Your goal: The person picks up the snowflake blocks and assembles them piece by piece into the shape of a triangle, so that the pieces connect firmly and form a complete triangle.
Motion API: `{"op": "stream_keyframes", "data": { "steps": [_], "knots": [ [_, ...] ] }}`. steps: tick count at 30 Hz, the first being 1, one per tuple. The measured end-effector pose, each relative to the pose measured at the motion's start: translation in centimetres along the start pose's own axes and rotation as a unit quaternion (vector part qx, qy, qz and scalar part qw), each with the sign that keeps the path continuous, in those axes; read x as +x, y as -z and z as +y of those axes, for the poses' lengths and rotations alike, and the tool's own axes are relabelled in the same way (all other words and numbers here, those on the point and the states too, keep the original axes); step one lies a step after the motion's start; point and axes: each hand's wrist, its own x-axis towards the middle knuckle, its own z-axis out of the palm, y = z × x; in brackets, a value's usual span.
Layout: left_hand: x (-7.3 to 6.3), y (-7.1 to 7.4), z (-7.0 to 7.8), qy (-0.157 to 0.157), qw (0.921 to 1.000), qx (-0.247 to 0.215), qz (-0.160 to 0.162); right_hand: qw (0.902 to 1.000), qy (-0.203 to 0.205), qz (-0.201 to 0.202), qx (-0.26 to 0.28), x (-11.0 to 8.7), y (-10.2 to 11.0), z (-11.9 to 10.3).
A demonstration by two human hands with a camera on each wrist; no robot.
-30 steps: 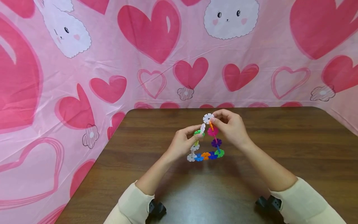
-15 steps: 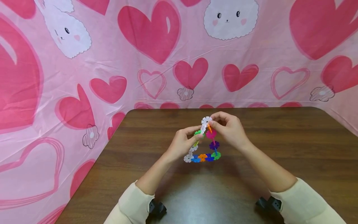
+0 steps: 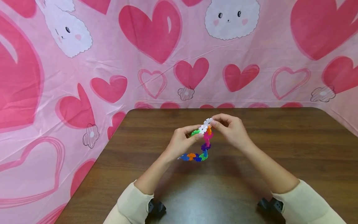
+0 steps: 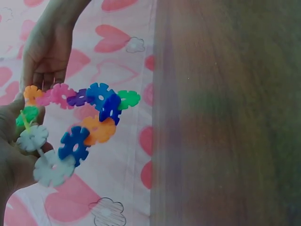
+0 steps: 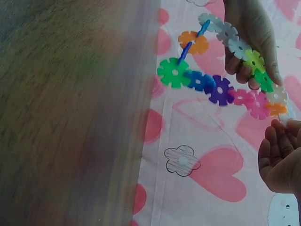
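Both hands hold a loop of notched plastic snowflake discs slotted edge to edge, raised above the table. In the head view my left hand (image 3: 181,143) pinches the loop's left side between thumb and fingers, at a white disc (image 3: 203,129) and a green disc (image 3: 195,133). Thumb and fingertips of my right hand (image 3: 232,130) pinch the topmost white disc (image 3: 208,122), whose edge overlaps that white disc. Pink, purple, blue and orange discs (image 3: 191,156) hang below. Part of the left side is behind my left hand; the right wrist view shows yellow (image 5: 254,61) and white discs there.
A brown wooden table (image 3: 279,149) lies under the hands. Behind it and to the left hangs a pink cloth (image 3: 156,81) printed with hearts. Black devices (image 3: 270,205) sit by both sleeve cuffs.
The two white discs at the top, apart a second ago, now overlap. My right hand has lowered slightly. The loop has turned, its lower part swinging left and partly behind my left hand.
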Motion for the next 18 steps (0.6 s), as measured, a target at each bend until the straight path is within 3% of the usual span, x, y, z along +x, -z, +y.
{"op": "stream_keyframes", "data": {
  "steps": [8, 18],
  "knots": [
    [0.08, -0.04, 0.08, -0.026, 0.9996, 0.004, -0.007, 0.9993, 0.031, 0.014, 0.016, -0.53, -0.31, 0.1],
    [0.23, 0.21, 0.41, -0.006, 0.9997, -0.009, -0.024, 0.9982, 0.045, -0.03, -0.027, -0.28, 0.05, -0.09]
  ]
}}
